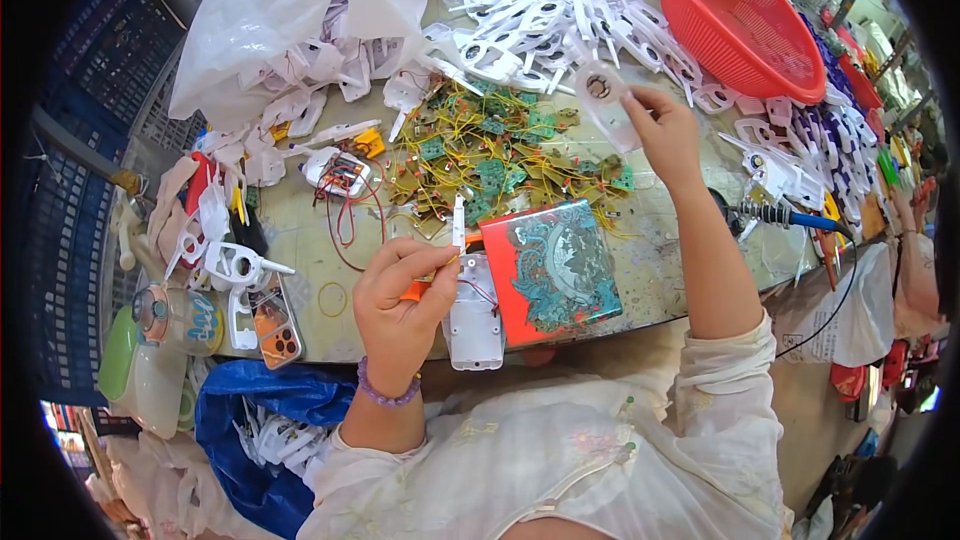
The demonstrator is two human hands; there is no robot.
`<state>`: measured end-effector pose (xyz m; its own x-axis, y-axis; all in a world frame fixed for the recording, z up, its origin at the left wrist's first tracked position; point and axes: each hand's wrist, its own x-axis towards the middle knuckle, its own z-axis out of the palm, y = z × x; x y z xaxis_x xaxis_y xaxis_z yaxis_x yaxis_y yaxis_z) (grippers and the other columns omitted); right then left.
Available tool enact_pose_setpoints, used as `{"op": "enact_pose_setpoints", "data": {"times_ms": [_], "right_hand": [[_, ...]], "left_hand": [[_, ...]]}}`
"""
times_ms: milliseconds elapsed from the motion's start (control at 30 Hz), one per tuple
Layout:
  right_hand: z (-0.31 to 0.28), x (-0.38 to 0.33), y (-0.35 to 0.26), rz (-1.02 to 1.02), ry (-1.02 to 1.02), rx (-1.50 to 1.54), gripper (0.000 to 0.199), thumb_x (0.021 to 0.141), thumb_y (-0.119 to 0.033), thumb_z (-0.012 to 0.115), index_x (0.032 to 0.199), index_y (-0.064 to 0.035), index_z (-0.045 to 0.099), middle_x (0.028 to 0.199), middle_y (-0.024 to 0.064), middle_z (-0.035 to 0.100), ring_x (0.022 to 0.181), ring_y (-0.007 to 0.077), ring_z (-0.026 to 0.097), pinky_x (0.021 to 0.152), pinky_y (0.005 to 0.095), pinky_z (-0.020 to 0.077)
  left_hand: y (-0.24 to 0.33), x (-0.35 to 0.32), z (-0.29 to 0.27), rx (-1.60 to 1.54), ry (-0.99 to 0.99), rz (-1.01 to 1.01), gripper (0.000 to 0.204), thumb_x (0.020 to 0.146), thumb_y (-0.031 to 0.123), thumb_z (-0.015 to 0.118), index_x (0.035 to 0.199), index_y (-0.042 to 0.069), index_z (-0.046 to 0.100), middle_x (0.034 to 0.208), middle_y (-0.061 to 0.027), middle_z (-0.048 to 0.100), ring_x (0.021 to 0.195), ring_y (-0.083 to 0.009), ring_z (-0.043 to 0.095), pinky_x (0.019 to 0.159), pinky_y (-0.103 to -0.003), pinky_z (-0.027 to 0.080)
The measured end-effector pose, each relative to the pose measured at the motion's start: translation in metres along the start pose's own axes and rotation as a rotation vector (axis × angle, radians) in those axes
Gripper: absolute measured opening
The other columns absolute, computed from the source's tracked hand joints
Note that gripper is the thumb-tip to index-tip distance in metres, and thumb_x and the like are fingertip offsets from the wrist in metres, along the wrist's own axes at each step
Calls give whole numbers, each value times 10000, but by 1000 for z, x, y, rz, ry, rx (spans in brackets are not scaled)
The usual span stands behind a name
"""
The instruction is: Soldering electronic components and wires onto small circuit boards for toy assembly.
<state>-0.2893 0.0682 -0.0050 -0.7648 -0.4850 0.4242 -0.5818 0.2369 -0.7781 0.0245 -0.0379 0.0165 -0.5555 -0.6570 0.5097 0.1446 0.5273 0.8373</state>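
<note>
My right hand (665,130) is raised over the far right of the table. Its thumb and fingers grip a whitish plastic shell half (607,118) with a round dark-rimmed part in its wide end. My left hand (400,290) is closed in a pinch at the near edge, beside the narrow neck of an open white plastic casing (475,330). What lies between its fingertips is too small to make out. A thin reddish wire shows in the casing. Orange shows behind the left fingers. Right of the casing lies a red box (555,275) with a teal pattern.
Green circuit boards with yellow wires (490,150) pile up mid-table. Behind them lie many white shells (560,30), a plastic bag (300,10) and a red basket (740,20). A soldering iron (800,218) rests at right; a phone (275,325) lies at left.
</note>
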Motion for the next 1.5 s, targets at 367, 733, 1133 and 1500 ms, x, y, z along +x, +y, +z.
{"op": "enact_pose_setpoints", "data": {"times_ms": [367,733,1133,1500], "right_hand": [[-38,-104,-98,-106,-548,-57,213,783,-88,642,982,-41,702,717,131,645,615,288,599,590,350,478],[-7,-54,-90,-823,-713,-314,206,675,-60,671,860,-138,717,937,11,626,1004,236,523,922,388,377],[21,-65,-84,-967,-554,-18,206,718,-112,629,918,-89,668,934,40,626,985,248,548,876,381,437],[-22,-108,-75,-600,-522,17,494,766,-213,702,1191,-26,532,1126,163,577,1072,339,531,943,440,403]], "left_hand": [[-3,4,-2,189,-119,194,206,686,-16,748,874,63,719,746,-34,605,696,-179,537,644,-283,413],[8,-5,-3,252,-126,61,176,702,2,736,865,60,709,788,-38,610,732,-177,550,683,-303,417],[15,23,26,462,-552,422,120,681,105,733,778,74,670,877,-22,662,823,-200,622,788,-361,461],[12,28,28,413,-626,409,89,695,96,708,771,63,674,961,-53,689,950,-225,654,865,-402,498]]}}
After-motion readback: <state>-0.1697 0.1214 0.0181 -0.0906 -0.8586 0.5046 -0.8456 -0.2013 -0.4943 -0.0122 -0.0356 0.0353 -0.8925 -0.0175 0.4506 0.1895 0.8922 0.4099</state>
